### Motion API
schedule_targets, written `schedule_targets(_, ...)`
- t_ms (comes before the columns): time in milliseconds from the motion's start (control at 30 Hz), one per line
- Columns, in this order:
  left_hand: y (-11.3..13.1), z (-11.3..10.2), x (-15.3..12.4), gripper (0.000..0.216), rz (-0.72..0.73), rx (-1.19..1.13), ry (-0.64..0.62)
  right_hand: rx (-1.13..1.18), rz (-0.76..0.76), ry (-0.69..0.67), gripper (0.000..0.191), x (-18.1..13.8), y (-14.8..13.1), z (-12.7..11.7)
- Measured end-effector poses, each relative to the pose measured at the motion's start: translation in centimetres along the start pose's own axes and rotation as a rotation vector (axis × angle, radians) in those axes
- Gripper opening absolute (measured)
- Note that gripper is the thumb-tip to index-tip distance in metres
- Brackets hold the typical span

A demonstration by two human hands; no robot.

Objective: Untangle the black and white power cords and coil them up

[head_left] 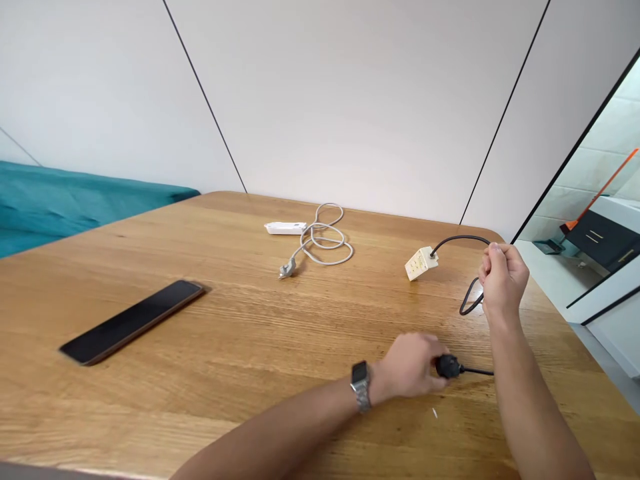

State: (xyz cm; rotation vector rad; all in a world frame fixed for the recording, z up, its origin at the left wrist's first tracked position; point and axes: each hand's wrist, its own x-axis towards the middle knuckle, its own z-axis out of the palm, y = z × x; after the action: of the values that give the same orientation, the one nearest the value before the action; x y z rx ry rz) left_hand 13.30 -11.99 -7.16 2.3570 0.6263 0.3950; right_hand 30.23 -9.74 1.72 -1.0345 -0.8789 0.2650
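At the right of the table, my right hand [503,280] is closed in a fist around a black power cord [463,237]. From that fist the cord runs left to a cream-coloured socket block [421,263], which is tilted. A loop of the same cord hangs below the hand. Nearer to me, my left hand [413,365], with a watch on its wrist, pinches a black plug [448,366] just above or on the wood; which one I cannot tell. The plug's cord passes right, behind my right forearm.
A white power strip [285,229] with a coiled white cord [327,262] and grey plug [287,268] lies near the wall. A dark phone or tablet [133,320] lies left on the wooden table [240,373]. A teal sofa [75,200] stands beyond the left edge.
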Motion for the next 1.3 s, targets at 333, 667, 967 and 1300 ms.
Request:
schedule_targets(333, 0.1, -15.2, -0.3, 0.036, 0.016, -1.508, 0.942, -0.533, 0.209, -0.267, 0.027, 1.6, 3.5, -1.2)
schedule_targets(667, -2.7, -15.0, 0.1, 0.039, -0.153, -1.400, 0.836, -0.511, 0.504, -0.554, 0.025, 0.7, 2.3, -0.9)
schedule_targets(967, -7.4, -6.6, 5.4, 0.041, -0.564, -1.676, 0.481, -0.539, 0.253, -0.679, 0.040, -0.7, -0.9, -1.0)
schedule_targets(1300, -6.3, -7.4, 5.2, 0.034, -0.623, -1.592, 0.589, -0.899, 0.090, -0.948, 0.039, -2.3, -3.9, -2.5)
